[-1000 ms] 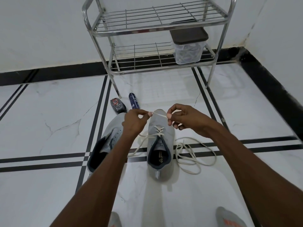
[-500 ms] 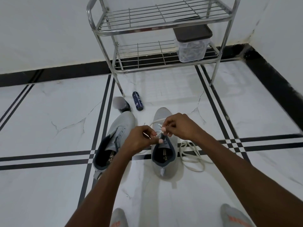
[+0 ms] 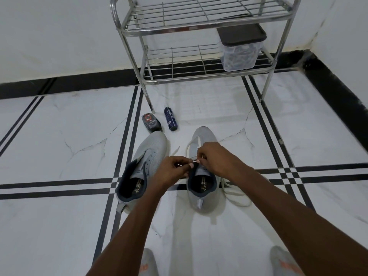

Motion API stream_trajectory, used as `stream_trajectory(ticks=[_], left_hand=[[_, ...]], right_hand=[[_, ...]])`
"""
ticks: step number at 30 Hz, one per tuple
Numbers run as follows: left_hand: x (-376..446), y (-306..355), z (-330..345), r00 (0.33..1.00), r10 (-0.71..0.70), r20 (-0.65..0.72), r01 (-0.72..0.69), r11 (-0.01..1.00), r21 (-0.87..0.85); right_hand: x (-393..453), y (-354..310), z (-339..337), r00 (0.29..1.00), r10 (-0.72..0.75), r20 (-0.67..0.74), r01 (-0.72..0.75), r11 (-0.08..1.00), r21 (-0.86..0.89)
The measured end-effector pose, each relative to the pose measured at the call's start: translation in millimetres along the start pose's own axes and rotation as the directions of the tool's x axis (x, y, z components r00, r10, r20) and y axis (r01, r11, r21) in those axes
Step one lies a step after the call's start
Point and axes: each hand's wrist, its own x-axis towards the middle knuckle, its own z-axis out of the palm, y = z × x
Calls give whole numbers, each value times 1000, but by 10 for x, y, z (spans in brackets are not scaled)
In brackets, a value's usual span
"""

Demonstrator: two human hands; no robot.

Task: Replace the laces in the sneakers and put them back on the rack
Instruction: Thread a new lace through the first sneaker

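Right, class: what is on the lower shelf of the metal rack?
On the lower shelf stands a clear plastic box with a dark lid, at its right end. The box holds a pale tangle; what it is cannot be told.

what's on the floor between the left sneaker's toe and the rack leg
In the head view, a small dark bottle with a red ring label lies tipped on the floor between the left sneaker and the rack leg, close to both.
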Motion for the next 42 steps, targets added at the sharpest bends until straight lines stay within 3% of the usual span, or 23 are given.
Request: stream_trajectory(ticks=[14, 17, 22, 25, 28, 30, 31, 33, 34, 35, 38, 40, 42], left_hand=[[-20, -5, 23, 1000, 17, -2, -17, 997, -72], [-19, -44, 40, 1000, 7, -3, -7, 990, -141], [31, -41, 169, 991, -26, -132, 20, 999, -48], [20, -3, 181, 988, -18, -150, 19, 1000, 4], [-18, 48, 175, 986, -32, -161, 26, 999, -44], [-31, 82, 67, 931, -76, -357, 12, 984, -178], [-14, 86, -39, 851, -90, -518, -30, 975, -219], [30, 72, -296, 643, -25, -765, -92, 990, -109], [41, 60, -395, 594, 59, -802, -76, 997, 18], [50, 57, -438, 602, 152, -784, -62, 988, 144], [54, 53, -299, 790, 364, -493, -152, 896, 418], [90, -2, -139, 885, 402, -236, -220, 806, 549], [122, -89, -30, 914, 396, -93, -259, 742, 618]], right_hand=[[-88, 81, 157, 994, 14, -112, 5, 987, 161], [-61, 105, 222, 987, 76, -138, -35, 960, 277], [-129, 80, 267, 923, 249, -294, -93, 885, 456], [-172, 62, 230, 958, 252, -138, -178, 897, 403], [-191, 59, 219, 958, 280, -58, -224, 860, 459], [-186, 49, 212, 955, 295, -33, -243, 842, 481], [-181, 43, 207, 953, 302, -25, -253, 838, 484], [-185, 34, 200, 948, 319, -15, -268, 822, 503], [-189, 23, 196, 946, 324, -9, -274, 814, 512], [-189, 21, 202, 945, 326, -5, -277, 809, 519], [-193, 16, 210, 945, 326, 5, -277, 796, 538], [-203, 19, 195, 947, 322, 10, -272, 781, 562], [-215, 34, 197, 949, 314, 15, -261, 761, 593]])
